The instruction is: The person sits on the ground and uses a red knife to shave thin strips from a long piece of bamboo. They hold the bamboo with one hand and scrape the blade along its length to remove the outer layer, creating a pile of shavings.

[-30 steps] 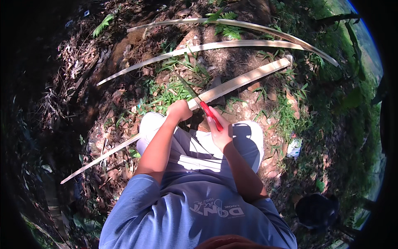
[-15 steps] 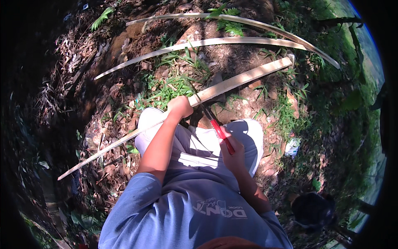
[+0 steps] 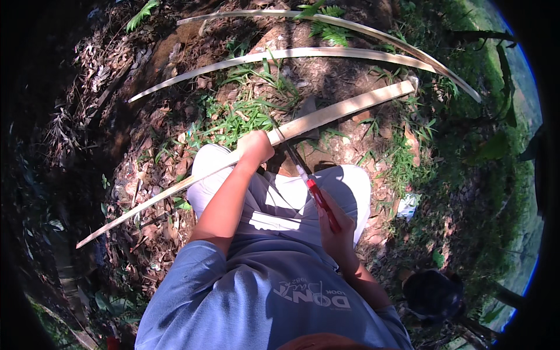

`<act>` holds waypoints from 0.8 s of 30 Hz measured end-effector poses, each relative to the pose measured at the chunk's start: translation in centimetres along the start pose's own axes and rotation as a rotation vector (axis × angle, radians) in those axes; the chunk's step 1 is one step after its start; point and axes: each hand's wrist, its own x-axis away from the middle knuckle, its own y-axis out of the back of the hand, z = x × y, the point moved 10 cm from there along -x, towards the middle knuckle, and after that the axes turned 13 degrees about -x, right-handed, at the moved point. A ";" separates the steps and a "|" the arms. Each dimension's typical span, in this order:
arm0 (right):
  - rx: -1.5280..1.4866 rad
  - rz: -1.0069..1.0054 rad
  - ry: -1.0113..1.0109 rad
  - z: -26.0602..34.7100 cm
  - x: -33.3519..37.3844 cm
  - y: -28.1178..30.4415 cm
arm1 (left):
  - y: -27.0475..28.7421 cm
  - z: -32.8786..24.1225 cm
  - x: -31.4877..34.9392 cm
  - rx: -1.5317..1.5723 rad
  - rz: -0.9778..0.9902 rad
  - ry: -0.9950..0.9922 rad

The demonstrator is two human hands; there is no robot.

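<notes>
A long pale wooden strip (image 3: pixel 344 108) lies slantwise in front of me, one end reaching to the far right, the thinner end running past my left knee to the lower left. My left hand (image 3: pixel 255 147) is closed around it near its middle, above my left knee. Just right of that hand, the thin blade of a red-handled hand saw (image 3: pixel 319 197) crosses the strip. My right hand (image 3: pixel 338 224) is wrapped round the saw's handle, close to my right thigh. The blade's far tip shows beyond the strip, over the grass.
Two more pale strips (image 3: pixel 315 52) lie farther off, their right ends crossing. Dry leaves, grass (image 3: pixel 248 119) and a green fern (image 3: pixel 332 29) cover the ground. A crumpled white wrapper (image 3: pixel 408 205) lies right of my knee. A dark rounded object (image 3: pixel 433 293) stands at the lower right.
My right hand has drawn the saw back toward my body and slightly right, so more blade shows on the near side of the strip. My left hand keeps its hold on the strip.
</notes>
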 end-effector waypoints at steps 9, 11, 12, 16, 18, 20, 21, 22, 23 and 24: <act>-0.045 -0.047 -0.012 -7.0 -12.4 -7.1 | -0.2 -0.7 -0.3 0.000 -0.079 0.003; -0.165 -0.072 0.194 -8.0 -14.3 -8.3 | -0.8 -0.2 -0.7 0.001 -0.090 0.011; -0.178 -0.055 0.169 -7.9 -14.2 -9.0 | -0.9 0.2 -0.8 -0.009 -0.073 0.021; -0.176 -0.034 0.168 -8.1 -12.0 -8.9 | -1.1 0.2 -0.8 -0.055 -0.078 0.035; -0.156 -0.099 0.280 -8.6 -9.6 -7.1 | -1.5 -0.1 -1.3 -0.025 -0.040 0.031; -0.205 -0.055 0.050 -8.8 -6.4 -6.1 | -1.3 0.9 -1.7 -0.015 -0.027 0.061; -0.079 0.000 -0.063 -9.7 -4.2 -4.9 | -1.0 0.6 -1.4 -0.009 -0.032 0.056; -0.033 -0.009 -0.039 -9.2 -2.2 -3.5 | -0.8 0.2 -1.3 -0.006 -0.032 0.043; 0.008 -0.014 -0.014 -8.8 -0.4 -2.3 | -0.8 0.1 -1.3 -0.008 -0.034 0.038; -0.035 -0.083 0.142 -6.4 1.5 -0.9 | -0.9 -0.2 -1.3 -0.013 -0.047 0.021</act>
